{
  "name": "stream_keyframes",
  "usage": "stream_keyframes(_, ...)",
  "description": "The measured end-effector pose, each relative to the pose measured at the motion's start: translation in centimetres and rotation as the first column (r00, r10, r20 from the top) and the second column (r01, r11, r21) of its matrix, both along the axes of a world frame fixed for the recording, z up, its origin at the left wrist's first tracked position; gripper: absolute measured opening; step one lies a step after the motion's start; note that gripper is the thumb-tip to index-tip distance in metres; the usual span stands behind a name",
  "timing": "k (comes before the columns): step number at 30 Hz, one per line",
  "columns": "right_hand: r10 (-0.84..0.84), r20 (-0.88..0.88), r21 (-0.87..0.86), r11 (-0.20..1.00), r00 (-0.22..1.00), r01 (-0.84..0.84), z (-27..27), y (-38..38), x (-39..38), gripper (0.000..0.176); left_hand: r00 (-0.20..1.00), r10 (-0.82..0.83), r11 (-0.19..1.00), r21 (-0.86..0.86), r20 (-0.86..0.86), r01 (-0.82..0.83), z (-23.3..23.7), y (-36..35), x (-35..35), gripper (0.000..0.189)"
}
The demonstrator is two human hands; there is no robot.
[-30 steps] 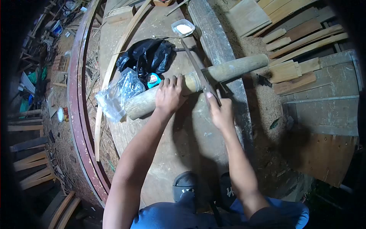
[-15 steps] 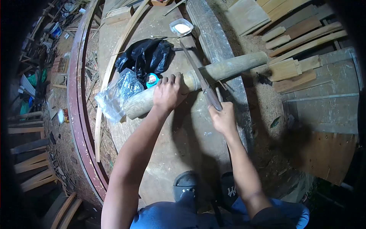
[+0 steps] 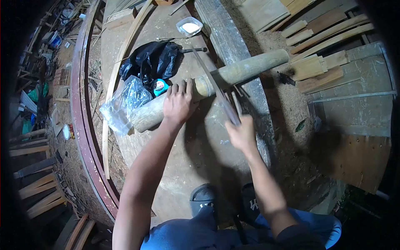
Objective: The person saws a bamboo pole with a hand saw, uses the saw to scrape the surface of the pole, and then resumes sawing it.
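Observation:
A thick bamboo pole [image 3: 246, 68] lies across a round wooden tabletop [image 3: 183, 166] and onto a grey plank. My left hand [image 3: 178, 104] presses down on the pole near its middle. My right hand [image 3: 241, 133] grips the handle of a hand saw [image 3: 212, 83], whose thin blade runs up and left across the pole just right of my left hand. The saw and right hand are blurred with motion.
A black plastic bag [image 3: 152, 60], a clear bag [image 3: 123, 102] and a blue tape measure [image 3: 159, 86] lie left of the pole. A white tub [image 3: 189, 27] sits at the far edge. Wooden offcuts [image 3: 316, 68] and sawdust lie on the right. My shoes [image 3: 204, 198] rest below.
My right hand has pulled the saw back toward me, drawing the blade across the pole. My left hand stays on the pole. The view has shifted slightly.

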State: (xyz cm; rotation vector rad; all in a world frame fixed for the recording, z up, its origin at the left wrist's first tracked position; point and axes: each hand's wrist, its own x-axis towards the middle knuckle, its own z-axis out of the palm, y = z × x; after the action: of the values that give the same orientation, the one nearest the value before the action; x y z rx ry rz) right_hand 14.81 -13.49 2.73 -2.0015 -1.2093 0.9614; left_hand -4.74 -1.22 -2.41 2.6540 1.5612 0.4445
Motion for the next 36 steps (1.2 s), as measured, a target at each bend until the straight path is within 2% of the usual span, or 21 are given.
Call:
stream_keyframes(1, 0.018, -0.021, 0.022, 1.000, 1.000, -0.017, -0.8, -2.2, 0.9, 0.031, 1.000, 0.004, 1.000, 0.004, 0.004, -0.004, -0.1, 0.3, 0.2, 0.079)
stream_keyframes(3, 0.004, -0.117, -0.036, 0.999, 0.993, -0.009, 1.7, -5.5, 1.7, 0.029, 1.000, 0.014, 0.997, 0.074, 0.010, -0.015, -0.4, 0.2, 0.0, 0.076)
stream_keyframes(6, 0.016, -0.046, 0.005, 1.000, 0.999, -0.015, 2.8, -3.7, 1.1, 0.030, 0.999, 0.016, 0.999, 0.051, 0.031, -0.018, -0.4, -0.1, -0.2, 0.073)
stream_keyframes(7, -0.026, -0.087, 0.029, 0.999, 0.996, 0.029, 2.3, -1.8, 0.5, 0.031, 0.999, 0.016, 1.000, 0.023, 0.034, -0.017, -0.1, 0.4, -0.1, 0.073)
stream_keyframes(9, 0.008, -0.050, 0.090, 0.996, 0.999, -0.003, 0.3, 2.2, -0.6, 0.028, 0.999, 0.010, 0.997, 0.076, 0.044, -0.013, 0.1, 0.7, 0.0, 0.072)
stream_keyframes(11, 0.004, -0.081, 0.074, 0.997, 0.997, 0.002, -0.1, 2.9, -0.6, 0.028, 1.000, 0.027, 0.998, -0.063, 0.007, -0.026, 0.5, 0.8, 0.0, 0.077)
stream_keyframes(12, 0.001, -0.099, 0.044, 0.999, 0.995, 0.003, -0.1, 2.7, -0.6, 0.029, 1.000, -0.006, 1.000, -0.011, -0.023, 0.006, 0.1, 0.4, -0.2, 0.079)
stream_keyframes(14, 0.008, -0.067, -0.004, 1.000, 0.998, -0.008, 1.0, -1.0, 0.4, 0.029, 1.000, 0.006, 1.000, -0.006, -0.014, -0.006, -0.3, 0.2, 0.0, 0.080)
stream_keyframes(15, 0.024, -0.174, 0.056, 0.998, 0.984, -0.014, 1.7, -3.2, 1.0, 0.028, 1.000, 0.018, 1.000, 0.003, -0.008, -0.018, -0.4, 0.2, 0.1, 0.081)
stream_keyframes(17, -0.063, -0.194, -0.010, 0.998, 0.979, 0.062, 1.9, -6.4, 1.7, 0.025, 1.000, 0.010, 1.000, 0.019, -0.002, -0.010, -0.2, 0.3, -0.2, 0.081)
stream_keyframes(19, 0.007, -0.116, -0.002, 1.000, 0.993, -0.007, 2.8, -4.5, 2.0, 0.025, 0.998, 0.033, 0.999, 0.038, 0.048, -0.035, -0.2, 0.3, 0.1, 0.070)
stream_keyframes(24, -0.012, -0.048, 0.039, 0.999, 0.999, 0.014, 2.3, 4.9, -1.2, 0.029, 1.000, 0.029, 0.999, -0.036, 0.012, -0.029, 0.2, 0.8, -0.1, 0.077)
stream_keyframes(26, -0.006, -0.057, 0.010, 1.000, 0.998, 0.006, 1.6, 2.0, -1.0, 0.028, 1.000, -0.002, 0.998, 0.056, 0.000, 0.002, -0.3, 0.3, -0.2, 0.074)
stream_keyframes(29, -0.015, -0.113, -0.035, 0.999, 0.993, 0.011, 2.4, -4.2, 1.2, 0.026, 1.000, 0.020, 0.999, 0.031, 0.014, -0.020, -0.2, 0.1, 0.0, 0.076)
stream_keyframes(32, -0.048, -0.133, -0.067, 0.997, 0.990, 0.039, 3.6, -4.4, 1.3, 0.025, 1.000, 0.011, 0.999, 0.038, -0.011, -0.011, 0.0, -0.2, -0.1, 0.081)
stream_keyframes(33, -0.052, -0.129, -0.015, 0.999, 0.990, 0.051, 3.3, -2.6, 1.0, 0.026, 1.000, 0.020, 1.000, -0.012, 0.008, -0.020, 0.0, 0.1, -0.1, 0.080)
stream_keyframes(34, -0.050, -0.055, -0.039, 0.998, 0.997, 0.048, 3.3, -0.3, 0.3, 0.028, 1.000, 0.014, 1.000, -0.024, 0.002, -0.014, -0.1, 0.1, -0.1, 0.080)
stream_keyframes(36, 0.022, -0.036, 0.070, 0.997, 0.999, -0.020, 1.0, 3.7, -0.6, 0.031, 1.000, 0.014, 1.000, -0.027, -0.010, -0.015, 0.1, 0.4, -0.2, 0.079)
